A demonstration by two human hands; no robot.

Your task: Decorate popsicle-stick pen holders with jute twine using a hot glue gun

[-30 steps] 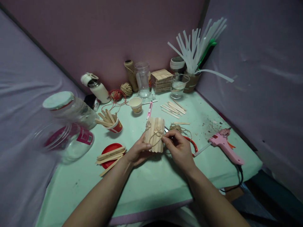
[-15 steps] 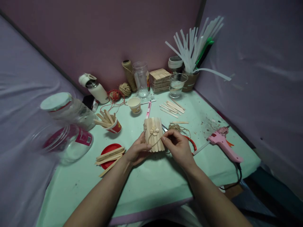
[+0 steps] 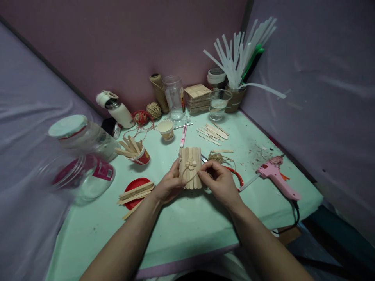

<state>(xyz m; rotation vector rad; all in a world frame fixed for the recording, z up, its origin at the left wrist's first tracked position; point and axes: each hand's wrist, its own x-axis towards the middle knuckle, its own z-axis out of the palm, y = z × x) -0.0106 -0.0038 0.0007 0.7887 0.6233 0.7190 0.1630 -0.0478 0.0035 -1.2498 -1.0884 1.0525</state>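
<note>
Gripped by its left side in my left hand (image 3: 170, 183) is a holder covered with upright popsicle sticks (image 3: 195, 181), standing nearly upright over the table. On its front sits a flower (image 3: 191, 164) of small wooden petals. A thin piece of twine (image 3: 190, 179) runs across the front below the flower, from my left thumb toward my right fingers. My right hand (image 3: 218, 179) pinches the twine at the holder's right edge. Behind my right hand lie red-handled scissors (image 3: 238, 175), partly covered, and a small bundle of twine (image 3: 216, 157).
On the right rests a pink glue gun (image 3: 275, 177) with its cord over the edge. Paper cup of sticks (image 3: 142, 156), red lid (image 3: 135, 203) with sticks and clear jars (image 3: 96, 175) stand left. A pink cutter (image 3: 183, 135) and water cup (image 3: 218, 107) are farther back.
The holder has turned slightly and sits a touch lower in view. My right fingers have shifted a little to the left along its edge.
</note>
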